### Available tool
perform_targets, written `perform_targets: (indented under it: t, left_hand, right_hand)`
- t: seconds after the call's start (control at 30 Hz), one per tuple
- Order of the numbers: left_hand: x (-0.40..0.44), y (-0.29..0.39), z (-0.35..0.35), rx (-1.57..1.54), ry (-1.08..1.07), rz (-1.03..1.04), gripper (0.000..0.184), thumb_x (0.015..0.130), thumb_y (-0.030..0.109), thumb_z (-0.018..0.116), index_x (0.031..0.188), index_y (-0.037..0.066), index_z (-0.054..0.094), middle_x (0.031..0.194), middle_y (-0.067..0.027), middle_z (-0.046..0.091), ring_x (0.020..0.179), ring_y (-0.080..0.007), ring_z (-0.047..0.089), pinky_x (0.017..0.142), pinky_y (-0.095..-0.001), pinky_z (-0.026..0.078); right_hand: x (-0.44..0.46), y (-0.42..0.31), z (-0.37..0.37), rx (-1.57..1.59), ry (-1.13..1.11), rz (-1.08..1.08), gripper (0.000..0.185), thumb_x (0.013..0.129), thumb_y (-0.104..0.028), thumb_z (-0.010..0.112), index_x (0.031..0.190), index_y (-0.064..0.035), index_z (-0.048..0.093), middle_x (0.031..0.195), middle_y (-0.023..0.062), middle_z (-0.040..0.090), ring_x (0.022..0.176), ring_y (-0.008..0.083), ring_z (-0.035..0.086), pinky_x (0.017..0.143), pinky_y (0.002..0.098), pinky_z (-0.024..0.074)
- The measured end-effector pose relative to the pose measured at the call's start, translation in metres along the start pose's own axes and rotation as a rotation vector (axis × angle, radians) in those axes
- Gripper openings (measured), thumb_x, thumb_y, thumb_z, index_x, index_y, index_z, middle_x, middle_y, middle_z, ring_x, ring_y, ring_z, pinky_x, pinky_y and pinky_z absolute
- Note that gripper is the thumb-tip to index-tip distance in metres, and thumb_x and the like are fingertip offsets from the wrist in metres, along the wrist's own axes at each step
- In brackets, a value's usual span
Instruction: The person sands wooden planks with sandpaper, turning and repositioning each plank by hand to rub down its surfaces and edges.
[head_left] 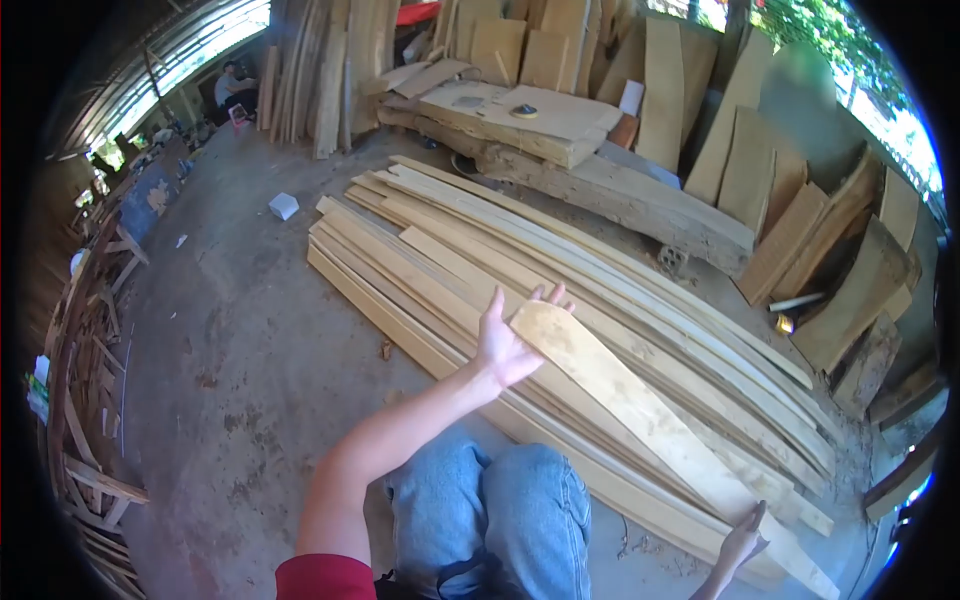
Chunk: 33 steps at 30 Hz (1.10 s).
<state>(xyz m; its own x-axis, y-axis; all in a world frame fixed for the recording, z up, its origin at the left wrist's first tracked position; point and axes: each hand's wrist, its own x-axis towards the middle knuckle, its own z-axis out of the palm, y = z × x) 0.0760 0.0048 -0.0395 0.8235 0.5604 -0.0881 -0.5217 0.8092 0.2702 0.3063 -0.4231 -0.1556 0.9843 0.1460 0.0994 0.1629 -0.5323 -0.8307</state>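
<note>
In the head view, I see the left hand (508, 352) open, fingers spread, with the rounded end of a long board (640, 405) lying across them. The right hand (740, 545) grips that board's edge near its other end. The board slants above a pile of planks (450, 272) on the floor (230, 380), beyond the person's knees (535, 500). Behind the pile lies a thick beam (640, 206).

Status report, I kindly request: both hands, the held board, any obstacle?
Left hand open at rounded end of board. Right hand grips near its other end. Planks lie below; no obstruction visible.
</note>
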Motion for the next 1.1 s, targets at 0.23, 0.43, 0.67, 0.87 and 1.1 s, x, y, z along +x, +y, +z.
perform_targets:
  t: [0.23, 0.43, 0.67, 0.87, 1.1]
  left_hand:
    - [-0.001, 0.000, 0.002, 0.009, 0.005, -0.018, 0.069, 0.083, 0.059, 0.010, 0.131, 0.011, 0.022, 0.129, -0.0058, 0.039, 0.121, -0.0259, 0.032, 0.101, -0.0459, 0.023]
    - [-0.003, 0.006, -0.036, 0.184, -0.211, 0.246, 0.058, 0.086, 0.046, 0.028, 0.132, 0.010, 0.024, 0.135, -0.0134, 0.026, 0.124, -0.0279, 0.027, 0.104, -0.0392, 0.018]
    - [-0.003, 0.003, 0.007, -0.051, 0.024, -0.003, 0.068, 0.085, 0.057, 0.016, 0.135, 0.012, 0.011, 0.136, -0.0085, 0.027, 0.127, -0.0287, 0.021, 0.104, -0.0447, 0.013]
    - [-0.003, 0.004, 0.002, 0.000, 0.026, -0.004, 0.065, 0.085, 0.056, 0.017, 0.135, 0.014, 0.016, 0.136, -0.0083, 0.028, 0.127, -0.0288, 0.021, 0.104, -0.0467, 0.013]
    - [-0.006, 0.005, -0.001, 0.033, -0.019, -0.022, 0.063, 0.085, 0.056, 0.016, 0.134, 0.017, 0.019, 0.137, -0.0069, 0.027, 0.127, -0.0289, 0.020, 0.104, -0.0465, 0.012]
  right_hand:
    - [-0.046, -0.204, 0.153, 0.042, -0.457, -0.511, 0.049, 0.073, 0.006, 0.042, 0.120, -0.0053, 0.044, 0.082, 0.0134, 0.048, 0.073, 0.0249, 0.046, 0.074, 0.0377, 0.0394]
    - [-0.107, -0.349, 0.260, -0.079, -0.516, -1.147, 0.046, 0.077, -0.015, 0.043, 0.122, -0.0049, 0.039, 0.118, 0.0145, 0.046, 0.114, 0.0332, 0.039, 0.101, 0.0479, 0.0180]
    - [-0.089, -0.225, 0.150, -0.030, -0.549, -0.853, 0.061, 0.071, 0.009, 0.039, 0.128, -0.0104, 0.033, 0.127, 0.0128, 0.039, 0.119, 0.0372, 0.031, 0.102, 0.0455, 0.0210]
    - [-0.042, -0.041, -0.006, -0.220, 0.045, -0.135, 0.042, 0.086, 0.004, 0.030, 0.126, -0.0073, 0.038, 0.126, 0.0148, 0.041, 0.117, 0.0280, 0.039, 0.096, 0.0344, 0.0332]
    - [-0.057, -0.175, 0.075, -0.226, -0.080, -0.512, 0.045, 0.081, 0.004, 0.037, 0.125, -0.0041, 0.037, 0.123, 0.0179, 0.039, 0.116, 0.0332, 0.034, 0.102, 0.0402, 0.0202]
